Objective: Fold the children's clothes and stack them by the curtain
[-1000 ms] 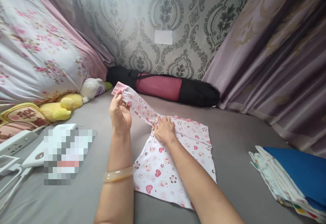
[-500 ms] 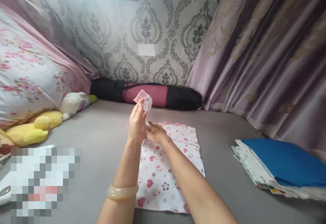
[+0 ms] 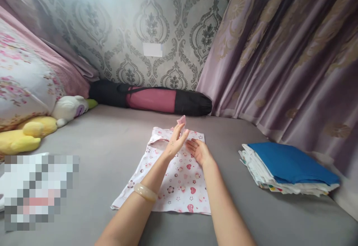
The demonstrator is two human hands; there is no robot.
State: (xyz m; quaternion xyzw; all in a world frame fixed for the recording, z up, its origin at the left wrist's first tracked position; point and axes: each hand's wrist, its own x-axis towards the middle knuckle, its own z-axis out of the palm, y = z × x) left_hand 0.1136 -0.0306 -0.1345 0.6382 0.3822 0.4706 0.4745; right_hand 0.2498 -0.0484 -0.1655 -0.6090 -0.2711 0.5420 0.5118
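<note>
A white folded garment (image 3: 173, 180) printed with pink hearts and flowers lies flat on the grey bed sheet in front of me; its exact kind I cannot tell. My left hand (image 3: 177, 139), with a pale bangle on its wrist, is over the garment's far part. Its thumb and fingers close around a raised, pink-edged flap (image 3: 181, 120) of the garment. Close by on the right, my right hand (image 3: 199, 151) has its palm turned leftward and fingers stretched, low over the garment. It appears to hold nothing. Left of my left hand, a fold edge (image 3: 159, 141) gapes slightly.
At right lies a folded cloth stack (image 3: 291, 166), blue on top. A black and pink long bag (image 3: 151, 100) rests along the wall. Yellow and white plush toys (image 3: 71, 108) lie at left, near a pixelated item (image 3: 39, 190). Purple curtains (image 3: 251, 52) hang right.
My left hand has moved right and lowered the pink-edged flap toward the garment. My right hand has moved right and turned its palm inward. The garment's left side now spreads wider, and the view has shifted.
</note>
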